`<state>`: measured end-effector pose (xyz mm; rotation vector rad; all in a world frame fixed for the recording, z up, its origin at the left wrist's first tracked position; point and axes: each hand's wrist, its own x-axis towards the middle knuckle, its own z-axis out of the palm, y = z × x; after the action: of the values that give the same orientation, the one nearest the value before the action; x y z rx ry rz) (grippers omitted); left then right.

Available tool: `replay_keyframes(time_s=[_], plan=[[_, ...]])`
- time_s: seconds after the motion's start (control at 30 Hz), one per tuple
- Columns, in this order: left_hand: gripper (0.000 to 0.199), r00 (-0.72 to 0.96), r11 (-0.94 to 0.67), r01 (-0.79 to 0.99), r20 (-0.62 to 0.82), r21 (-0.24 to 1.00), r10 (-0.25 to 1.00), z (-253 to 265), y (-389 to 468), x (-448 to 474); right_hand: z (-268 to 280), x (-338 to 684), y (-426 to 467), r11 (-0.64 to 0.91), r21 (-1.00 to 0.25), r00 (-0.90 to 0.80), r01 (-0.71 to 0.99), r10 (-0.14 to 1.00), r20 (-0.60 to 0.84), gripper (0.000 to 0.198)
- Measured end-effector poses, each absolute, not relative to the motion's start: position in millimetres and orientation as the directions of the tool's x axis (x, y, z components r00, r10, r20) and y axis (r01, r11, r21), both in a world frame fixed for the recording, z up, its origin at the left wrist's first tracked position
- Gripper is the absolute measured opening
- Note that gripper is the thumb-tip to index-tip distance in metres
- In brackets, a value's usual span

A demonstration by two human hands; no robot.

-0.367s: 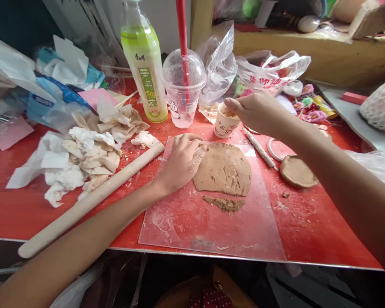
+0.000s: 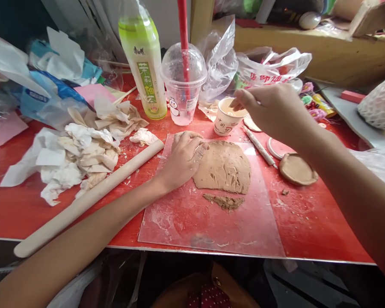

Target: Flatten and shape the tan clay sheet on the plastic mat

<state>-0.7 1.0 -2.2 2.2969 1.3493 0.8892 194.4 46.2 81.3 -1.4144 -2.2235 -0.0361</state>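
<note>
A flat slab of brown clay (image 2: 224, 167) lies on a clear sheet (image 2: 179, 226). A crumbly cut-off strip of clay (image 2: 224, 202) sits just in front of it. My left hand (image 2: 186, 157) rests on the slab's left edge, fingers stretched forward and thumb on the clay. Over the rim of a paper cup (image 2: 225, 124) is my right hand (image 2: 263, 105), its fingers bent down and pressed together at the cup's mouth. Anything between those fingers is hidden. Right of the slab are a white stick-like tool (image 2: 259, 147) and a round, raised-rim clay piece (image 2: 298, 169).
A long wooden rolling pin (image 2: 93, 196) slants along the left, beside crumpled tissues (image 2: 80, 156). Behind stand a green-labelled bottle (image 2: 144, 68) and a domed plastic cup (image 2: 183, 94) with a red straw. Plastic bags (image 2: 272, 68) are at the back right. The table's front edge runs close by.
My right hand has lifted from inside the paper cup to its rim and shifted slightly right. My left hand stays on the clay. The view has shifted slightly.
</note>
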Motion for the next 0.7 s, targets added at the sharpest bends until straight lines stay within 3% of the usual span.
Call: replay_keyframes(time_s=[0.13, 0.23, 0.33, 0.4, 0.53, 0.7], plan=[[0.033, 0.358, -0.496, 0.664, 0.344, 0.560, 0.868, -1.8, 0.4, 0.3, 92.8, 196.3, -17.5, 0.436, -0.356, -0.347, 0.826, 0.893, 0.288, 0.043], [0.030, 0.339, -0.483, 0.665, 0.346, 0.570, 0.875, -0.9, -0.4, 1.7, 83.9, 201.3, -56.6, 0.465, -0.481, -0.486, 0.743, 0.869, 0.090, 0.043], [0.031, 0.339, -0.487, 0.664, 0.353, 0.567, 0.872, -0.7, -0.3, 2.0, 66.5, 207.1, -76.2, 0.358, -0.637, -0.519, 0.683, 0.852, -0.078, 0.040], [0.031, 0.339, -0.489, 0.669, 0.356, 0.560, 0.871, -1.1, 0.2, 1.8, 55.4, 211.7, -82.8, 0.318, -0.668, -0.528, 0.673, 0.839, -0.133, 0.038], [0.031, 0.345, -0.498, 0.670, 0.364, 0.550, 0.865, -1.8, 1.0, 2.4, 38.2, 222.8, -97.9, 0.449, -0.586, -0.584, 0.675, 0.810, -0.052, 0.037], [0.027, 0.345, -0.497, 0.676, 0.363, 0.543, 0.866, -0.8, 0.6, 3.3, 17.8, 230.8, -119.2, 0.736, -0.185, -0.725, 0.651, 0.675, 0.133, 0.051]])
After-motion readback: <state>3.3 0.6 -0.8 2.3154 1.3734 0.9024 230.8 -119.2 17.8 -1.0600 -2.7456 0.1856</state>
